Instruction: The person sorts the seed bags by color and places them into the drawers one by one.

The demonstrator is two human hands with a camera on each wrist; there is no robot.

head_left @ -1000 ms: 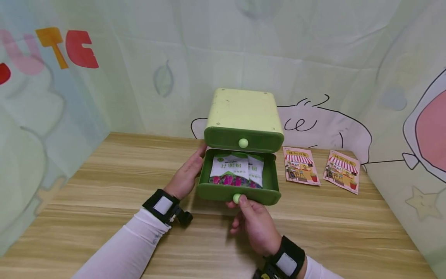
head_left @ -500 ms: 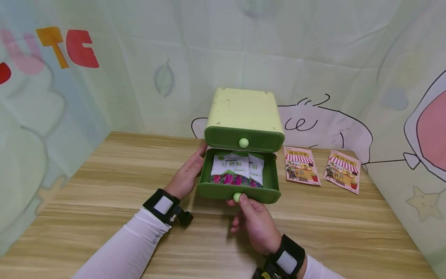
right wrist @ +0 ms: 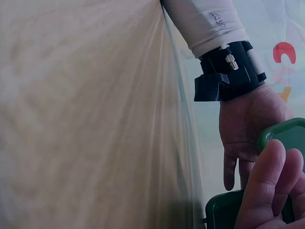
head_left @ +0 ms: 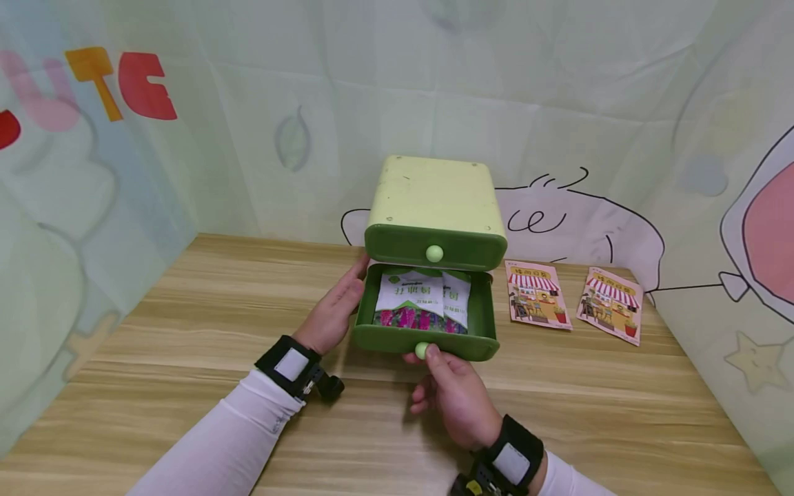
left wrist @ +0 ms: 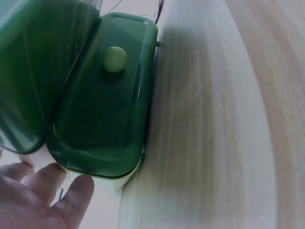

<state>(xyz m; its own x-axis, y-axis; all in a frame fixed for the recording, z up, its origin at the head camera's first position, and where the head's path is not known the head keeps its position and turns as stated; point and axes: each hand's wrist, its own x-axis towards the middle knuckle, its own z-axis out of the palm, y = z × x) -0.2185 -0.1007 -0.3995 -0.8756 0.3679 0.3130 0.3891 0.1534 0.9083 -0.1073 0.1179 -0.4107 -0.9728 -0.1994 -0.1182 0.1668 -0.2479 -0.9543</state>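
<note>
A small cream chest (head_left: pixel 437 189) with green drawer fronts stands near the back of the table. Below its top drawer front (head_left: pixel 397 242), a green drawer (head_left: pixel 372 339) is pulled out. White packets (head_left: pixel 406 293) printed with pink flowers lie in it, one overlapping another. My right hand (head_left: pixel 462 399) pinches the pulled-out drawer's pale green knob (head_left: pixel 421 350) between thumb and index finger. My left hand (head_left: pixel 331 313) rests along the chest's left side, its fingertips partly hidden. The left wrist view shows a lower drawer front (left wrist: pixel 100 114) with its own knob (left wrist: pixel 115 59), pushed in.
Two pink packets (head_left: pixel 538 295) (head_left: pixel 611 304) with a striped shop awning lie on the wooden table (head_left: pixel 248 289), right of the chest. A printed cloth (head_left: pixel 248 138) hangs behind the table and along both sides.
The pulled-out drawer has slid very slightly inward with my right hand on its knob. My left hand stays at the chest's side, and the packets look unmoved.
</note>
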